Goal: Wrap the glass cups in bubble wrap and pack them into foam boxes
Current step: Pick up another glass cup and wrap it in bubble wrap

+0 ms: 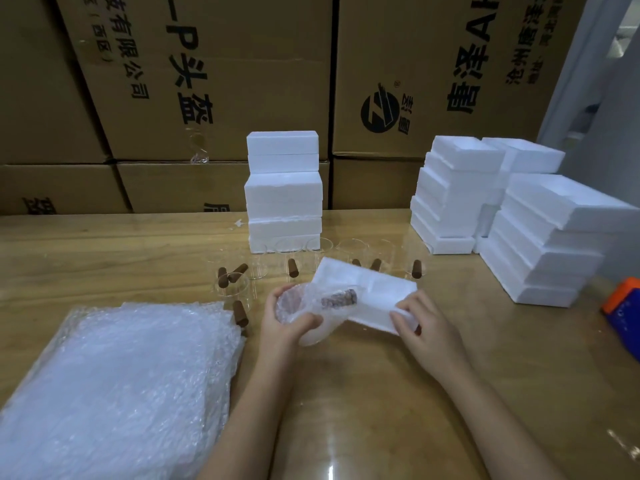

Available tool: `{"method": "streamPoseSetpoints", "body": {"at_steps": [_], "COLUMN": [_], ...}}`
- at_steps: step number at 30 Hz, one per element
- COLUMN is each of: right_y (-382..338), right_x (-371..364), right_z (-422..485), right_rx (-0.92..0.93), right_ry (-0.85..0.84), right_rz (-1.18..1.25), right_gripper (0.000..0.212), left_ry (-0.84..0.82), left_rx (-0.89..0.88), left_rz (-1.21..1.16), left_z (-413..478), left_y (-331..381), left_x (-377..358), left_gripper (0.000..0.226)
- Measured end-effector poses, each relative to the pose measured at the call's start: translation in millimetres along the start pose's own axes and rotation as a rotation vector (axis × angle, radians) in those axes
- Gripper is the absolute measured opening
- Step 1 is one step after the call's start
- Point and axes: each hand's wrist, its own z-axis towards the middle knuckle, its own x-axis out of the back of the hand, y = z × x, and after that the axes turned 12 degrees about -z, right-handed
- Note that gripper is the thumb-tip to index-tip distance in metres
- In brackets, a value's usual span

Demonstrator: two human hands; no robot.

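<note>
Item 1, left hand (287, 322), centre of frame: fingers curled round the wrapped cup (313, 306), whose brown handle shows through the wrap.

Item 2, wrapped cup: held just above the table (381, 393), its far end over the left end of the open foam box (374, 294). I judge it is going in, not yet seated.

Item 3, right hand (427, 327): pinching the box's near right edge, steadying it.

Item 4, bubble wrap sheets (121, 382), lower left: a thick pile, plenty unused.

Item 5, bare glass cups (320, 251), a row across mid-frame beyond the hands: several, all unwrapped.

Item 6, closed foam boxes (284, 192), stacked at centre back: I take these as finished, though I cannot see inside.

Item 7, empty foam pieces (554, 237), stacked at right: many remain.

Item 8, cardboard cartons (242, 81) behind; orange and blue object (623, 306) at right edge.

Tally: early to middle of the job; most cups are left to do.
</note>
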Motion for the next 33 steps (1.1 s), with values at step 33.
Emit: {"method": "streamPoseSetpoints", "body": {"at_steps": [33], "right_y": [5.8], "right_x": [-5.3], "right_z": [-8.0], "right_rx": [0.097], "right_ry": [-0.213], "right_rz": [0.036], "right_gripper": [0.027], "left_ry": [-0.267], "left_rx": [-0.126], "left_rz": [0.707], "left_z": [37.3], "left_y": [-22.1], "left_x": [-10.0], "left_gripper": [0.065]}}
